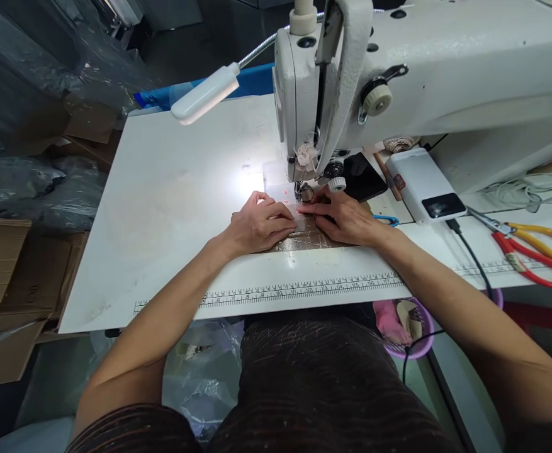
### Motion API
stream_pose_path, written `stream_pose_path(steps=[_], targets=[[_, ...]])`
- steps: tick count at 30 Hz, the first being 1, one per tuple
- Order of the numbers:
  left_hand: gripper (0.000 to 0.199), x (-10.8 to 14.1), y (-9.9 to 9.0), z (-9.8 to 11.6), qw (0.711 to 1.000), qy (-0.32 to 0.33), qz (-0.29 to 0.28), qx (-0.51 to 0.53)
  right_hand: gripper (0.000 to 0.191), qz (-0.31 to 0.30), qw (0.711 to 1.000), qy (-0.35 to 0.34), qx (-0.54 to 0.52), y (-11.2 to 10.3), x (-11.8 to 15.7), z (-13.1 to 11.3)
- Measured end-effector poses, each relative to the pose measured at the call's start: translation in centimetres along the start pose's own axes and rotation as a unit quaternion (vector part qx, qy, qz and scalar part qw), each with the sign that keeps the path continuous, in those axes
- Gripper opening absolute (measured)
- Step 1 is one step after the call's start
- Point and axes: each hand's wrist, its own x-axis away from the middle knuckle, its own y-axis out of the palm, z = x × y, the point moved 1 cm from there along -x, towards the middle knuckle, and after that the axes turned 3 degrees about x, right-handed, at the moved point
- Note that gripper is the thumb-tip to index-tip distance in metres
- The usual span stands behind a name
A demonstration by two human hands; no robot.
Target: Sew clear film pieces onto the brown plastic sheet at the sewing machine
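A small pale, thin fabric piece [282, 190] with pink marks lies at the needle of a white sewing machine [299, 107]. My left hand [261, 224] is on its left and near side, fingers bent together and pressing it down. From the right, my right hand [344, 217] reaches in, its index finger and thumb at the piece's edge close to the presser foot [299, 190]. Beneath both hands is a shiny brown strip [304, 240] on the table. My fingers hide part of the fabric.
A lit lamp [206, 94] hangs over the white table [162, 189]. Right of the machine head are a phone [363, 176], a white power bank [424, 182] with a cable and red-and-yellow-handled scissors [535, 245]. A printed ruler [280, 292] runs along the front edge.
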Motion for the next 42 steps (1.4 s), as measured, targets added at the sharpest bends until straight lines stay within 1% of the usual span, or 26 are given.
stream_pose_path(steps=[2, 4, 7, 10, 12, 17, 24, 26, 30, 32, 35, 38, 40, 42], targets=[[0.013, 0.0, 0.2, 0.0, 1.000, 0.009, 0.004, -0.015, 0.041, 0.005, 1.000, 0.000, -0.004, 0.0, 0.0, -0.1], [0.012, 0.1, 0.3, 0.0, 0.999, 0.023, 0.025, -0.021, 0.042, 0.005, 1.000, -0.001, -0.008, 0.0, 0.1, -0.1], [0.010, 0.2, 0.4, -0.2, 0.998, 0.043, 0.050, 0.002, 0.043, 0.000, 1.000, -0.001, -0.012, -0.1, 0.1, 0.0], [0.017, 0.3, 0.4, -0.6, 0.997, 0.041, 0.044, 0.054, 0.043, -0.007, 1.000, 0.004, -0.017, -0.1, 0.1, 0.0], [0.019, 0.3, 0.3, -1.0, 0.996, 0.037, 0.037, 0.070, 0.042, -0.011, 1.000, 0.005, -0.021, -0.1, 0.1, 0.0], [0.016, 0.1, 0.5, -1.1, 0.999, 0.036, 0.017, 0.028, 0.038, 0.004, 0.999, 0.012, -0.031, -0.3, 0.0, -0.2], [0.013, 0.1, 0.4, -0.7, 0.997, 0.066, 0.049, 0.005, 0.038, 0.002, 1.000, 0.011, -0.026, -0.3, 0.1, -0.2], [0.014, 0.1, 0.3, -0.6, 0.997, 0.064, 0.040, -0.003, 0.038, 0.004, 1.000, 0.004, -0.019, -0.3, 0.1, -0.1], [0.015, 0.0, -0.3, -0.3, 0.998, 0.052, 0.001, -0.019, 0.038, 0.006, 0.999, -0.034, 0.000, -0.2, 0.1, 0.0], [0.017, -0.3, -0.9, 0.1, 0.997, 0.068, -0.022, -0.020, 0.039, 0.003, 0.999, -0.047, 0.012, -0.1, 0.1, 0.1], [0.023, -0.9, -1.6, 0.4, 0.993, 0.097, -0.065, -0.023, 0.039, -0.001, 0.999, -0.042, 0.025, -0.1, 0.1, 0.0], [0.026, -1.4, -1.7, 0.2, 0.989, 0.109, -0.100, -0.022, 0.039, 0.001, 0.999, -0.038, 0.030, -0.2, 0.0, -0.2], [0.028, -1.5, -1.4, -0.1, 0.988, 0.115, -0.100, -0.012, 0.039, 0.000, 0.999, -0.039, 0.034, -0.3, -0.1, -0.4], [0.030, -1.3, -1.2, -0.4, 0.990, 0.117, -0.082, -0.002, 0.039, -0.002, 0.998, -0.034, 0.044, -0.3, -0.3, -0.6]])
